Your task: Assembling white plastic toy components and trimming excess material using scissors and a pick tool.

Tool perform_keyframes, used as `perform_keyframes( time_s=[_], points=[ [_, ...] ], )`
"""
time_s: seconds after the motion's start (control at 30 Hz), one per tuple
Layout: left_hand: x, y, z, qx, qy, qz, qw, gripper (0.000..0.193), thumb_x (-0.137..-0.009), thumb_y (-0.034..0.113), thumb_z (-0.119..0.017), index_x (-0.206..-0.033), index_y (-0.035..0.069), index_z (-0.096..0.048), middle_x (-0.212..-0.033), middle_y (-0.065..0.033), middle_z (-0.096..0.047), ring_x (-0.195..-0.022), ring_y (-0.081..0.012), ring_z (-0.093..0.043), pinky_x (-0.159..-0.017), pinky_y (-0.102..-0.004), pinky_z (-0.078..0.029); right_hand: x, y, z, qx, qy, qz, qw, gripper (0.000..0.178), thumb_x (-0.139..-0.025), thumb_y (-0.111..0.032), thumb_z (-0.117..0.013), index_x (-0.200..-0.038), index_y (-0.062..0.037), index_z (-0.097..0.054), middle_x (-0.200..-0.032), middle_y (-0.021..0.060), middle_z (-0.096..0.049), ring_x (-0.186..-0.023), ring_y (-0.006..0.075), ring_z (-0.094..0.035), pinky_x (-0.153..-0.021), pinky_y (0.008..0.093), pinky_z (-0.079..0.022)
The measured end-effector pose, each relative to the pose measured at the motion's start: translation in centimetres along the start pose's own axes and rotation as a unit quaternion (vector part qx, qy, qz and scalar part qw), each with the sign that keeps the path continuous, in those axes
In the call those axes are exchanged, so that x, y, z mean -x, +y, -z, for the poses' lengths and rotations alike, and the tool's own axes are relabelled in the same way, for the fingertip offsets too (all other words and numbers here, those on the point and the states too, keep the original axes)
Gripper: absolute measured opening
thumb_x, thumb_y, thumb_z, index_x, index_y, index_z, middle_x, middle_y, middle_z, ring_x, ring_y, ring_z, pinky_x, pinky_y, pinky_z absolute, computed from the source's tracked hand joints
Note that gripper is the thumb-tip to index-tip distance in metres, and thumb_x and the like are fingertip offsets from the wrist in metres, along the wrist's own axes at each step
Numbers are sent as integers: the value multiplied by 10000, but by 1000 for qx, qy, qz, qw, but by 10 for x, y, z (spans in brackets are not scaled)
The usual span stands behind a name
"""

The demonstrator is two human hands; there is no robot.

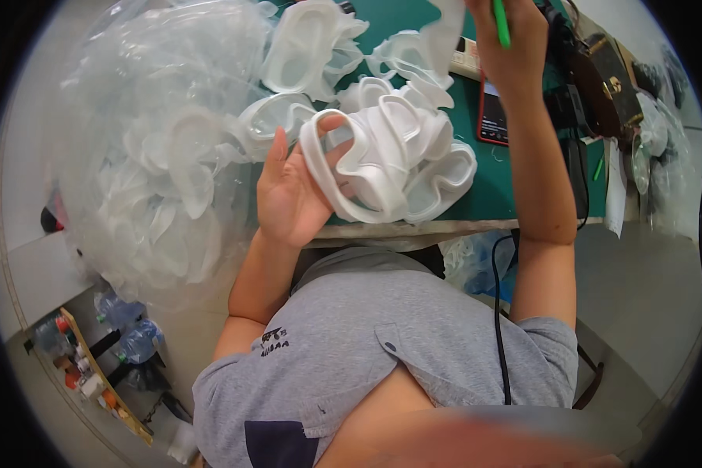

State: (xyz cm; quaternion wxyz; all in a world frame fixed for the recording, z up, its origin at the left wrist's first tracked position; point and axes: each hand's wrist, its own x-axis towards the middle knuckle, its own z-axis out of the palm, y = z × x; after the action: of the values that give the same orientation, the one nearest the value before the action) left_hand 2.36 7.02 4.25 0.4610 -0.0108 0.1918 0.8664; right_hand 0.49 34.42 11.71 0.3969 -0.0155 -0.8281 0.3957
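Observation:
A white goggle-shaped frame (pixel 320 168) hangs over the fingers of my left hand (pixel 295 199), which pass behind it and show through its opening. My left palm faces up, with the thumb apart from the frame. Against that frame lies a cluster of similar white pieces (pixel 402 152). At the top right, my right hand (pixel 519 43) is closed around a slim green pen-like tool (pixel 501 23); its tip is not clear. A white flap-like piece (pixel 447 35) hangs beside my right hand; whether that hand touches it is cut off at the edge.
A large clear plastic bag (pixel 144 78) full of white pieces bulges on the left. More translucent frames (pixel 296 54) lie on the green tabletop (pixel 464 199). A red-edged phone (pixel 493 113) lies near my right forearm. A black cable (pixel 498 312) hangs down; a brown case (pixel 612 90) is at right.

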Motion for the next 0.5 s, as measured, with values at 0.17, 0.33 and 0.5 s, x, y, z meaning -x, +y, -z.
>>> perform_keyframes(
  time_s=[0.17,0.33,0.5],
  points=[
    [6,3,0,-3,-22,2,1000,719,-970,613,-316,-1402,39,-353,-1388,-207,-435,-1235,-306,-472,-1039,-447,-377,5,4,-7,-9,-121,-13,993,216,-956,-187,-600,-1052,2,-645,-885,106,-690,-731,157,-593,-686,261,-479],
    [3,7,8,58,-80,31,995,810,-929,684,-333,-1440,58,-286,-1402,-212,-418,-1210,-346,-504,-1022,-497,-400,57,-14,3,-70,-287,-10,955,165,-936,19,-549,-1064,13,-653,-1006,80,-672,-916,122,-596,-836,248,-464],
    [1,8,1,78,-69,35,994,849,-915,711,-317,-1479,83,-229,-1456,-219,-364,-1279,-384,-449,-1041,-537,-390,79,-35,19,-75,-340,-18,937,191,-843,-16,-673,-1027,0,-627,-1031,123,-672,-924,179,-608,-843,281,-468]
  ],
)
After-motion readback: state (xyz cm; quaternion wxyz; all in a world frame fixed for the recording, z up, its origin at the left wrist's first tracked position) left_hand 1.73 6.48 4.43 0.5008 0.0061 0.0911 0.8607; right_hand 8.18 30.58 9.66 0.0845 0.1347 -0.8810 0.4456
